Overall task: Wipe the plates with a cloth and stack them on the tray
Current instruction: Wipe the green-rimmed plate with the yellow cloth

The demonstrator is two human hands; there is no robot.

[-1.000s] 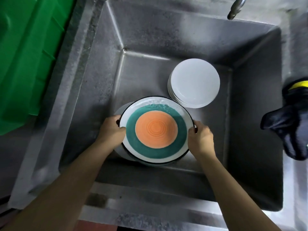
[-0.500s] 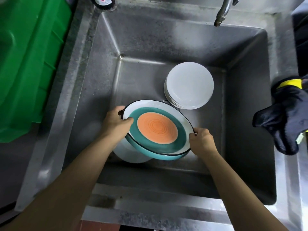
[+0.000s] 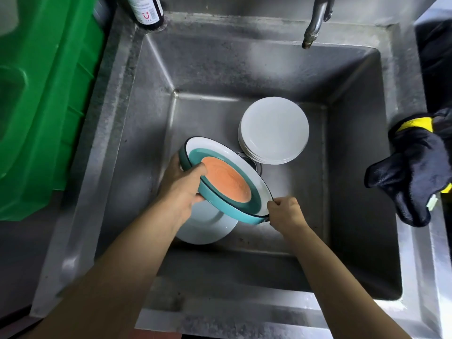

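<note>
Looking down from head height, a deep stainless steel sink (image 3: 244, 69) filled most of the view. Two bare forearms reached into it from the bottom edge.

Between the hands was a patterned plate (image 3: 227, 179) with an orange centre, a teal ring, a white border and a thin black rim. It was held above the sink floor and tilted, its left side higher and its face turned towards the right. A teal underside showed along its near edge; whether this was one deep plate or two nested together could not be told.

The left hand (image 3: 182, 184) grasped the plate's left rim, thumb laid over the top and fingers curled beneath. The right hand (image 3: 286, 211) pinched the lower right rim between thumb and curled fingers.

Under the tilted plate, a single white plate (image 3: 208, 226) lay flat on the sink floor, partly hidden by the left hand. Just behind and to the right stood a stack of white plates (image 3: 274, 128), also on the sink floor. Part of the drain (image 3: 252, 162) showed between the stack and the patterned plate.

A dark cloth (image 3: 415, 172) with yellow trim lay bunched on the sink's right ledge, one corner hanging over the basin, well apart from both hands.

A metal tap spout (image 3: 315, 23) hung over the back wall. A dark bottle (image 3: 146, 11) with a white label stood at the back left corner. A green plastic crate (image 3: 49, 94) sat beside the sink on the left.
</note>
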